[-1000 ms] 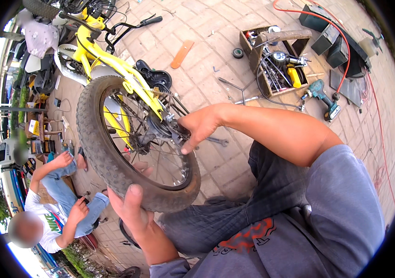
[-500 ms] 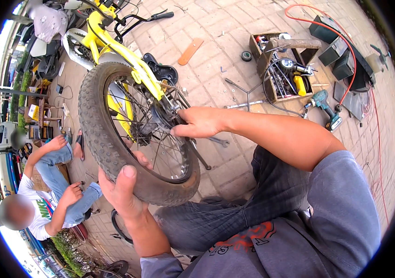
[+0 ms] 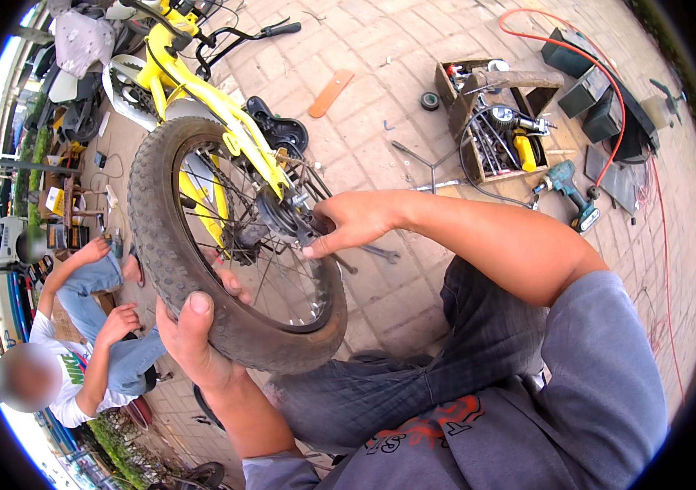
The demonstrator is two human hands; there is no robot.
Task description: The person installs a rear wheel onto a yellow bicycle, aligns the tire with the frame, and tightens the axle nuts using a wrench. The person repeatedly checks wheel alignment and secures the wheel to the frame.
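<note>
A yellow bicycle (image 3: 201,90) lies tipped over, its fat-tyred rear wheel (image 3: 156,212) angled toward me. My left hand (image 3: 205,339) grips the knobbly tyre at its near lower side, thumb on the tread and fingertips showing inside the rim. At the axle, my right hand (image 3: 356,220) is closed round the edge of the black hub brake (image 3: 278,214), thumb below and the other fingers mostly hidden behind it. The yellow frame end meets the axle just above this hand. Spokes and a chain show through the wheel.
On the paving right stand a wooden toolbox (image 3: 479,159), a cordless drill (image 3: 568,196) and dark batteries (image 3: 585,90) beside a red hose (image 3: 622,98). Spanners (image 3: 385,255) lie near my right wrist. An orange strip (image 3: 332,92) lies beyond. Another person (image 3: 111,327) sits at left.
The wheel has shifted a little to the left, and my left hand has moved with it. My right hand stays at the hub, its thumb slightly lower. The seated person's hand has moved.
</note>
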